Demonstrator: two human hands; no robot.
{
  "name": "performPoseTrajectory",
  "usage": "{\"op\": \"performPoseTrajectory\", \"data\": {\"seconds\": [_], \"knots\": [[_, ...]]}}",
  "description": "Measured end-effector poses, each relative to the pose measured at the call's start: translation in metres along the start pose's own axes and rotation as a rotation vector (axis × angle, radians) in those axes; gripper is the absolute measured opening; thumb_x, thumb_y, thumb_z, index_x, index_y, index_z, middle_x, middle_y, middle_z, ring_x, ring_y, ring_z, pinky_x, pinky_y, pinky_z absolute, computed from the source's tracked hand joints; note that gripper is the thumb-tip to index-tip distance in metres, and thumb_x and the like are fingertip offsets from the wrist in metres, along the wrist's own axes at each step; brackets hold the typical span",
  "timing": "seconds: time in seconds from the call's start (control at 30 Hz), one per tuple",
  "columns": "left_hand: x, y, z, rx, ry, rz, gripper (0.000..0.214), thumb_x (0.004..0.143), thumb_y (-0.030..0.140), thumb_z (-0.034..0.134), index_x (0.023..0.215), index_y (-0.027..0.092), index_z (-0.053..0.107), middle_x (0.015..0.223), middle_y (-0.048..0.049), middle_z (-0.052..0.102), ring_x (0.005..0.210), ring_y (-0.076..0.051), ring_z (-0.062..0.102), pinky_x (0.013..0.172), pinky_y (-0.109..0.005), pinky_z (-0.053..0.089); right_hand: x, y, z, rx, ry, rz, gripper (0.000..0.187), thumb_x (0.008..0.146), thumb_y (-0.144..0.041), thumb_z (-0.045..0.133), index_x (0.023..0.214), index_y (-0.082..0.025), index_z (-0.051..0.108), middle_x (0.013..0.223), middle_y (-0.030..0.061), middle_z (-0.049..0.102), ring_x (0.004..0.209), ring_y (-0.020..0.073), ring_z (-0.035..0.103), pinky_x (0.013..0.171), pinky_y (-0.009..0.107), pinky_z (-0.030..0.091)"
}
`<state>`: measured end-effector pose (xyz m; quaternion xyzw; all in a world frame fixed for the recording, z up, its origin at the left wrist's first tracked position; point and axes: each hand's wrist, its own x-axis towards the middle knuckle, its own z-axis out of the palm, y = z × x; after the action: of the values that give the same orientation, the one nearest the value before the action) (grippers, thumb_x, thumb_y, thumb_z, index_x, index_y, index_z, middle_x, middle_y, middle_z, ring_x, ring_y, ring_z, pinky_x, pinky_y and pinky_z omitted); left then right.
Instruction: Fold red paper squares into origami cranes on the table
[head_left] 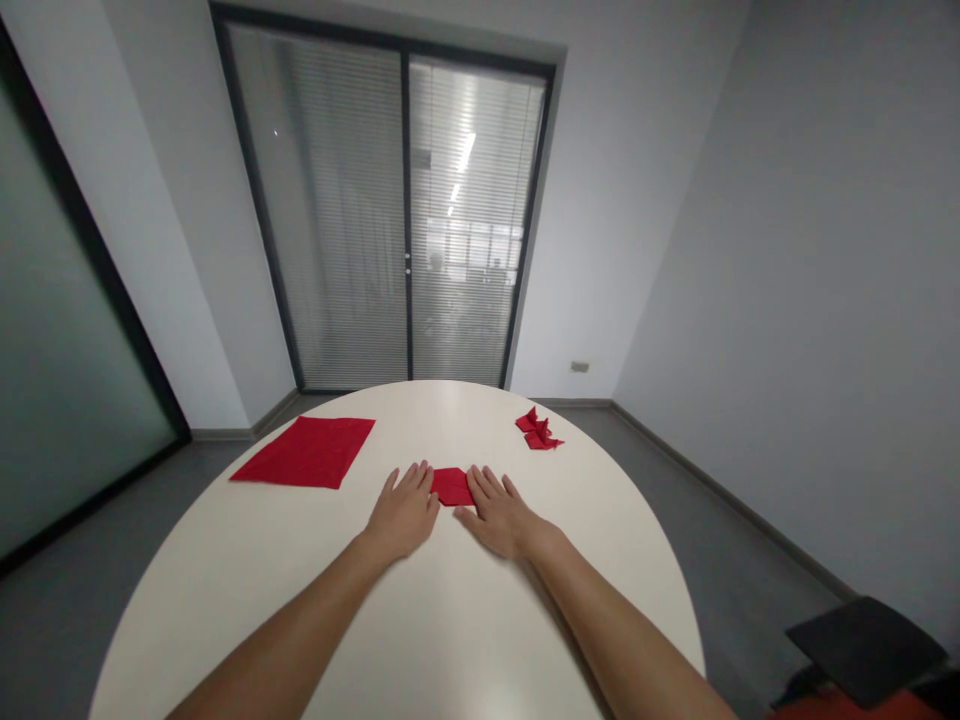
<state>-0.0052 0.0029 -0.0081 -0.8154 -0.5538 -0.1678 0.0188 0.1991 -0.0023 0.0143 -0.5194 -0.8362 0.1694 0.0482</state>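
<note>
A small folded red napkin (451,485) lies on the round white table (420,620) between my two hands. My left hand (403,512) rests flat on the table with fingers stretched out, its fingertips touching the napkin's left edge. My right hand (498,512) lies flat too, fingers extended, pressing on the napkin's right edge. Neither hand grips anything.
A flat stack of unfolded red napkins (307,452) sits at the table's far left. A finished folded red napkin shape (538,431) lies at the far right. A dark chair (862,645) stands at the lower right. Glass doors with blinds (405,210) are beyond the table.
</note>
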Motion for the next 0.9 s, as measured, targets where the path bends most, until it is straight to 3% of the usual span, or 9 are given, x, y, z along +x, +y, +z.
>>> {"op": "performPoseTrajectory", "data": {"seconds": [0.1, 0.17, 0.3, 0.43, 0.53, 0.6, 0.73, 0.9], "knots": [[0.000, 0.001, -0.007, -0.055, 0.069, 0.155, 0.051, 0.096, 0.024, 0.039, 0.146, 0.013, 0.046, 0.156, -0.0139, 0.040, 0.147, -0.026, 0.032, 0.121, -0.049, 0.020, 0.002, 0.009, 0.001, -0.027, 0.012, -0.048, 0.071, 0.102, -0.057, 0.019, 0.159, -0.015, 0.014, 0.165, 0.0089, 0.009, 0.153, 0.0295, 0.000, 0.122, 0.055, 0.003], [0.000, 0.002, -0.009, -0.116, 0.031, 0.237, 0.051, 0.097, 0.025, 0.040, 0.146, 0.017, 0.045, 0.156, -0.0100, 0.040, 0.147, -0.024, 0.032, 0.122, -0.046, 0.022, 0.003, 0.018, -0.001, -0.038, 0.013, -0.070, 0.063, 0.103, -0.049, 0.021, 0.159, -0.021, 0.016, 0.165, 0.0055, 0.011, 0.153, 0.0297, -0.001, 0.121, 0.057, 0.003], [0.000, 0.001, -0.003, -0.221, -0.082, 0.221, 0.048, 0.099, 0.029, 0.039, 0.146, 0.021, 0.046, 0.152, -0.0074, 0.047, 0.142, -0.023, 0.041, 0.118, -0.045, 0.030, 0.003, 0.030, -0.007, -0.079, 0.053, -0.067, 0.057, 0.102, -0.037, 0.029, 0.157, -0.024, 0.025, 0.165, 0.0054, 0.014, 0.153, 0.0314, 0.001, 0.120, 0.059, 0.005], [0.000, 0.000, 0.000, -0.272, -0.038, 0.180, 0.046, 0.099, 0.033, 0.043, 0.142, 0.020, 0.052, 0.147, -0.0102, 0.053, 0.138, -0.024, 0.047, 0.115, -0.043, 0.035, 0.002, 0.021, -0.013, -0.120, 0.218, -0.204, 0.053, 0.098, -0.031, 0.041, 0.150, -0.019, 0.043, 0.161, 0.0116, 0.029, 0.150, 0.0322, 0.020, 0.119, 0.054, 0.017], [0.000, 0.001, -0.003, -0.308, -0.011, 0.172, 0.042, 0.099, 0.033, 0.046, 0.138, 0.023, 0.057, 0.143, -0.0086, 0.057, 0.135, -0.024, 0.051, 0.114, -0.041, 0.038, 0.002, 0.007, -0.015, -0.062, 0.295, -0.375, 0.045, 0.095, -0.034, 0.053, 0.138, -0.021, 0.057, 0.144, 0.0122, 0.054, 0.132, 0.0282, 0.047, 0.111, 0.044, 0.035], [0.000, 0.001, -0.004, -0.324, -0.012, 0.173, 0.042, 0.098, 0.032, 0.047, 0.138, 0.024, 0.057, 0.143, -0.0074, 0.058, 0.135, -0.023, 0.051, 0.113, -0.041, 0.038, 0.003, 0.000, -0.015, -0.023, 0.300, -0.426, 0.040, 0.092, -0.031, 0.058, 0.130, -0.020, 0.062, 0.130, 0.0112, 0.064, 0.118, 0.0258, 0.056, 0.103, 0.040, 0.041], [0.001, -0.002, 0.000, -0.333, -0.031, 0.185, 0.044, 0.099, 0.030, 0.044, 0.142, 0.022, 0.052, 0.146, -0.0076, 0.054, 0.138, -0.022, 0.048, 0.116, -0.041, 0.036, 0.003, 0.000, -0.015, 0.022, 0.292, -0.434, 0.027, 0.093, -0.024, 0.056, 0.117, -0.021, 0.068, 0.113, 0.0086, 0.071, 0.106, 0.0230, 0.061, 0.096, 0.036, 0.044], [0.001, -0.004, 0.004, -0.330, -0.015, 0.223, 0.044, 0.097, 0.022, 0.044, 0.140, 0.020, 0.054, 0.147, -0.0078, 0.054, 0.138, -0.020, 0.048, 0.116, -0.037, 0.035, 0.004, 0.015, -0.016, 0.036, 0.311, -0.440, 0.026, 0.093, -0.021, 0.054, 0.113, -0.021, 0.070, 0.114, 0.0074, 0.071, 0.107, 0.0230, 0.061, 0.095, 0.035, 0.046]]}}
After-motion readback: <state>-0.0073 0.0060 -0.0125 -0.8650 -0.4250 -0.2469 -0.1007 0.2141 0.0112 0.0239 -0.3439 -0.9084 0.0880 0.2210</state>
